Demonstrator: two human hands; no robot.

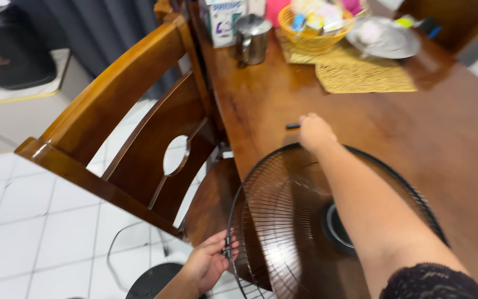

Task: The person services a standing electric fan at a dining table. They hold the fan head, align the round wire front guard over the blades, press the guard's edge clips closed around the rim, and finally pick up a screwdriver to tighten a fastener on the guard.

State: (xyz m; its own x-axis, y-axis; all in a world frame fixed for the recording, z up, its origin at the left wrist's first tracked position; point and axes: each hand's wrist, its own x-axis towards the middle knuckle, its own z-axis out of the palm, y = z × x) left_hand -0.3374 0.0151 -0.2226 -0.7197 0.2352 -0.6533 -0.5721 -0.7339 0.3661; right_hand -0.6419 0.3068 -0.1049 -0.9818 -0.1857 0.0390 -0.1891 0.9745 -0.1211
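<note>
Shiny brown wood makes up the big table (305,105), and white tiles cover the floor (34,221) beside it. On the near end of the table lies a round black wire fan guard (283,221), with part of it sticking out over the table edge. The left hand (206,266) pinches a small black clip on the guard's rim, with the thumb and fingers closed around it. The right hand (315,133) reaches across the guard to its far rim and is curled around a small black thing (292,126); I cannot tell just how the fingers sit. A black lace sleeve (432,282) shows on the right arm. Next to the guard stands a brown wooden chair (139,127) with a round hole in its back. Farther up the table sit a woven yellow mat (360,75), a metal cup with a lid (252,37), a yellow basket (313,27) full of small things, and a glass plate (385,39). Dark curtains (106,27) hang behind the chair.
</note>
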